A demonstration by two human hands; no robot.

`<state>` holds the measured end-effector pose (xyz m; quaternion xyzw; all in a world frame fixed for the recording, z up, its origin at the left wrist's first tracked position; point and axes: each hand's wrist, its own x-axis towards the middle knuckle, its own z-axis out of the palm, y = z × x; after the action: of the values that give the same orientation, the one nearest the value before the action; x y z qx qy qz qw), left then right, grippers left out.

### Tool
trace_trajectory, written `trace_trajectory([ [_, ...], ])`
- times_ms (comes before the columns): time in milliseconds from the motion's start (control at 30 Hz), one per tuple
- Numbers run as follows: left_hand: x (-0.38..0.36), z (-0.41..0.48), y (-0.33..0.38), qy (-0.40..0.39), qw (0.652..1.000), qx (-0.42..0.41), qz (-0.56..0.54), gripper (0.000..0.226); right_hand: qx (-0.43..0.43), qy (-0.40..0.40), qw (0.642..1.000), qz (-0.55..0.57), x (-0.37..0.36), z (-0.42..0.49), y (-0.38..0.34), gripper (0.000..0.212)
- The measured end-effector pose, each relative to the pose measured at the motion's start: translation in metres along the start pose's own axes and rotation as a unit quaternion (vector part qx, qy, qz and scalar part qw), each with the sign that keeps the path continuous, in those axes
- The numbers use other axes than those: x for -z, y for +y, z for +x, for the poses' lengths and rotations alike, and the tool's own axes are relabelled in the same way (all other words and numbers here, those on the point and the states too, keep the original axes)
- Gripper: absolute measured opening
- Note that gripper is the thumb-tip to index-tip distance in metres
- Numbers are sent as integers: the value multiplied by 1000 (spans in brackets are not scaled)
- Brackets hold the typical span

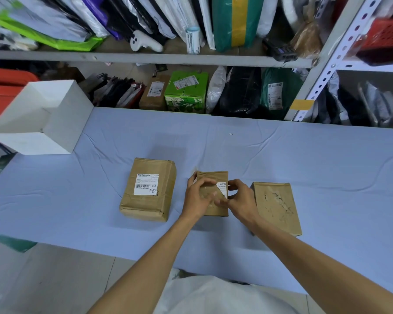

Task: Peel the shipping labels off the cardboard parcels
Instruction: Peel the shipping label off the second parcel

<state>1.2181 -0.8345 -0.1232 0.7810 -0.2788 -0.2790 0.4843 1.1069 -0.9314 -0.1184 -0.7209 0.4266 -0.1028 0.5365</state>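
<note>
1. Two hands work the middle parcel (pixel 212 177). The left hand (pixel 197 196) curls round its left edge to steady it, and the right hand (pixel 239 198) appears to pinch the half-lifted label (pixel 222 188).
2. Pulling low and slowly, with the label folded back along the cardboard, should stop it tearing. The stripped parcel (pixel 276 205) just right of the right hand shows scarring.
3. The middle parcel lies between both hands on the table (pixel 327 159). The labelled parcel (pixel 148 189) waits just left of the left hand.
</note>
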Motion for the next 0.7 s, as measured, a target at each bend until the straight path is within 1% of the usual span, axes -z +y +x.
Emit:
trace_trajectory([
  [233, -1, 1, 2, 11, 1000, 16, 0, 27, 6, -4, 1000, 1, -1, 1, -2, 54],
  [400, -6, 5, 5, 40, 999, 30, -11, 24, 7, -10, 1000, -10, -2, 1, -4, 51],
  [567, -7, 5, 5, 56, 998, 28, -13, 26, 6, -11, 1000, -10, -1, 2, -4, 55],
  [700, -4, 2, 3, 50, 998, 16, -17, 33, 3, -8, 1000, -5, -2, 2, -3, 59],
])
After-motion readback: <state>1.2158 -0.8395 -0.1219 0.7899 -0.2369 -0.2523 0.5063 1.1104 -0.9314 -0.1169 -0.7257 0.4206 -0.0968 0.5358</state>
